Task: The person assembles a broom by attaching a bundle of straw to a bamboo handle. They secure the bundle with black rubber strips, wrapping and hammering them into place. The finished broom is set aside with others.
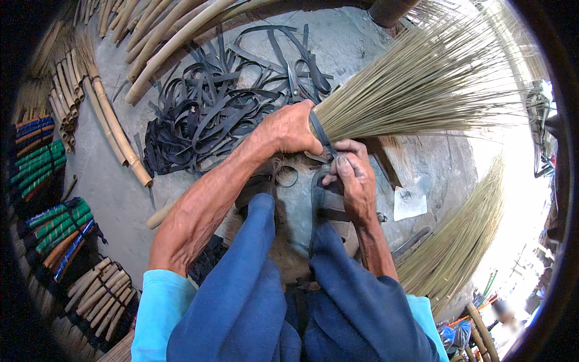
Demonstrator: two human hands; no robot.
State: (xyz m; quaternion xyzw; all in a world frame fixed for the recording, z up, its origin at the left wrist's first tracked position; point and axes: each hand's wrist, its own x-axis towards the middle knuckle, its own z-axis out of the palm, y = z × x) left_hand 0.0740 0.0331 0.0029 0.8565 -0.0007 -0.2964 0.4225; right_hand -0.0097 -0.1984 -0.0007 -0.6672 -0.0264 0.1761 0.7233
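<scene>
A bundle of thin broom straw [416,78] fans out toward the far right. My left hand [292,128] is wrapped round its narrow end. A black rubber strip [321,128] crosses the bundle beside my left thumb and runs down toward my right hand [354,181]. The fingers of my right hand are pinched together on this strip, close below the bundle. Just beyond my left hand lies a tangled pile of black rubber strips [205,114]. Scissors [294,81] lie at the pile's right side. My left palm hides the butt of the bundle.
Bamboo poles [175,45] lie at the far left. Tied bundles of green and blue handles [66,226] and pale sticks [102,295] line the left side. More straw [458,241] lies at right, near white paper [411,199] and a wooden block [386,161].
</scene>
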